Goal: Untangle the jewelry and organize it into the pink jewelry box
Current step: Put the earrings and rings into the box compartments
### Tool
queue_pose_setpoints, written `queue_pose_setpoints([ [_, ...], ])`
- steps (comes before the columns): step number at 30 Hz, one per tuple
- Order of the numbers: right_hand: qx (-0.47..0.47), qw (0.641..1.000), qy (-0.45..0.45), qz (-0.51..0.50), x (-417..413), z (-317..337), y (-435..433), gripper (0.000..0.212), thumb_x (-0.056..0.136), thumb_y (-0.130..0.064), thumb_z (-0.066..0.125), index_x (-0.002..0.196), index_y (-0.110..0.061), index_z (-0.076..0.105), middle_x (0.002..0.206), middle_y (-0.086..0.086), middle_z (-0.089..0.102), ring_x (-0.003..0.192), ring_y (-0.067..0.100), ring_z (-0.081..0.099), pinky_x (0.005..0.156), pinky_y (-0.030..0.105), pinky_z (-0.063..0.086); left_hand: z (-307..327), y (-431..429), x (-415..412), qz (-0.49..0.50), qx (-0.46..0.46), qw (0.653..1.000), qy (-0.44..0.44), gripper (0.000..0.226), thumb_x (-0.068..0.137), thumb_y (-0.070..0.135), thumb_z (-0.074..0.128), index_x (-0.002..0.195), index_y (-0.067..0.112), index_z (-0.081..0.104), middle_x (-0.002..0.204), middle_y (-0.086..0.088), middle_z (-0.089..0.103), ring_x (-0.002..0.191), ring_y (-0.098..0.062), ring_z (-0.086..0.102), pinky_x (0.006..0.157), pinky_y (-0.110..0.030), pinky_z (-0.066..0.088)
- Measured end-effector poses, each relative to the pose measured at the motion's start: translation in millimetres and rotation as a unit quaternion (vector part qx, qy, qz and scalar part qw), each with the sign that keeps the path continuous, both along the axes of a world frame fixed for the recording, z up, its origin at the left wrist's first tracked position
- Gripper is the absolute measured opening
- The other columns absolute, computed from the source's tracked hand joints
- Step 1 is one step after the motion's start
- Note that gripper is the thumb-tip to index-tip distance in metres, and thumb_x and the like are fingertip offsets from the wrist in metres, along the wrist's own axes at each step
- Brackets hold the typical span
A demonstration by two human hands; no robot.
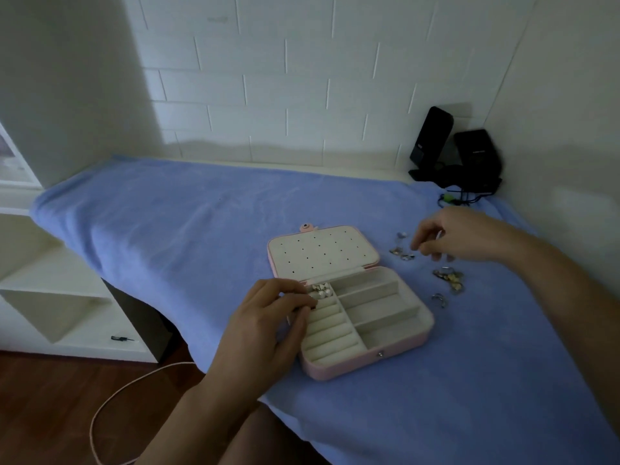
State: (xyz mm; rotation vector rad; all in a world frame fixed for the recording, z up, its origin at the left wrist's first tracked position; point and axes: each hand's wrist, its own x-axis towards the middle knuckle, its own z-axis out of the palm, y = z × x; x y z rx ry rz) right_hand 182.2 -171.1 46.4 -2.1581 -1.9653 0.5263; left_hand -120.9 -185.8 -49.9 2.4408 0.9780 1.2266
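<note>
Placing step: left hand (268,317) pinches small piece (313,307) over pink jewelry box (369,365); right hand (449,236) curls above loose jewelry (402,255), hold unclear; next needs fine pinch.

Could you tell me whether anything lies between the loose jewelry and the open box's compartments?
Nothing visible does. The loose jewelry lies on the blue towel right of the pink jewelry box, whose lid is folded back. Its right-hand compartments look bare; the left hand is at the ring rolls opposite.
</note>
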Motion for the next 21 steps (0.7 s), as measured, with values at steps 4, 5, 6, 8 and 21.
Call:
queue_pose_setpoints([
  [4,-0.117,0.992,-0.056,-0.009,35,1,-9,0.033,0.086,0.004,0.055,0.106,-0.021,0.062,0.107,0.001,0.062,0.097,0.020,0.061,0.077,0.027,0.051,1,3,12,0.012,-0.007,1.000,-0.002,0.034,0.089,0.034,0.045,0.093,0.016,0.073,0.101,0.007,0.062,0.097,0.000,0.051,0.086,-0.006,0.039],
  [5,-0.142,0.988,-0.068,-0.006,40,0,-12,0.035,0.085,0.004,0.056,0.108,-0.022,0.061,0.108,-0.001,0.061,0.098,0.020,0.061,0.079,0.028,0.051,1,3,14,0.019,-0.010,1.000,-0.001,0.036,0.089,0.036,0.044,0.092,0.015,0.074,0.100,0.007,0.063,0.097,0.000,0.051,0.085,-0.004,0.037],
  [6,-0.159,0.985,-0.068,-0.007,44,-1,-16,0.036,0.084,0.004,0.057,0.107,-0.024,0.061,0.106,-0.003,0.061,0.096,0.020,0.062,0.080,0.029,0.051,1,3,15,0.025,-0.013,1.000,-0.002,0.039,0.089,0.037,0.043,0.091,0.015,0.075,0.100,0.008,0.063,0.096,0.000,0.051,0.084,-0.002,0.036],
  [8,-0.150,0.987,-0.045,-0.015,49,-6,-22,0.033,0.081,0.001,0.065,0.102,-0.024,0.061,0.100,-0.004,0.063,0.092,0.018,0.063,0.078,0.028,0.051,1,2,15,0.034,-0.013,0.999,-0.005,0.041,0.089,0.039,0.043,0.091,0.014,0.076,0.099,0.012,0.061,0.096,0.001,0.050,0.084,0.000,0.034],
  [21,0.002,0.998,-0.051,0.026,48,-30,-35,0.023,0.074,-0.014,0.078,0.096,-0.021,0.074,0.089,-0.008,0.071,0.072,0.002,0.061,0.068,0.015,0.046,3,-1,14,0.029,-0.010,0.999,-0.007,0.040,0.089,0.037,0.042,0.092,0.014,0.075,0.097,0.016,0.057,0.095,0.004,0.048,0.085,0.001,0.034],
])
